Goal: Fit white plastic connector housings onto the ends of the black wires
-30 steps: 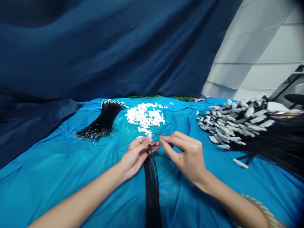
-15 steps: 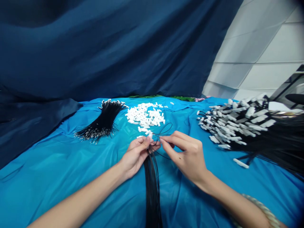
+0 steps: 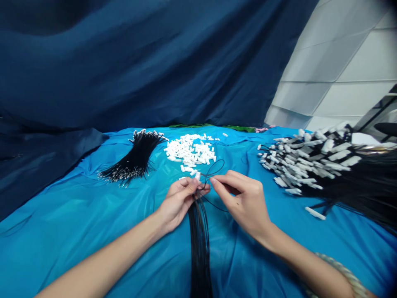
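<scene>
Black, thin, flexible cords [image 3: 200, 244] hang below the left hand [image 3: 181, 198], whose grip is closed on a small white plastic connector [image 3: 197, 176]. The right hand [image 3: 243, 198] pinches a looped black cord [image 3: 216, 166] beside it. Beyond lies a loose pile of white rectangular pieces [image 3: 189, 151].

Head camera on person's own head, looking forward and down over blue cloth [image 3: 93, 215]; left hand [image 3: 178, 200] and right hand [image 3: 245, 200] close in front, just below middle of view; forearms [image 3: 114, 248] reach in from lower corners; dark blue fabric [image 3: 149, 66] beyond fills upper left and centre, pale panelled surface [image 3: 331, 62] at upper right
</scene>
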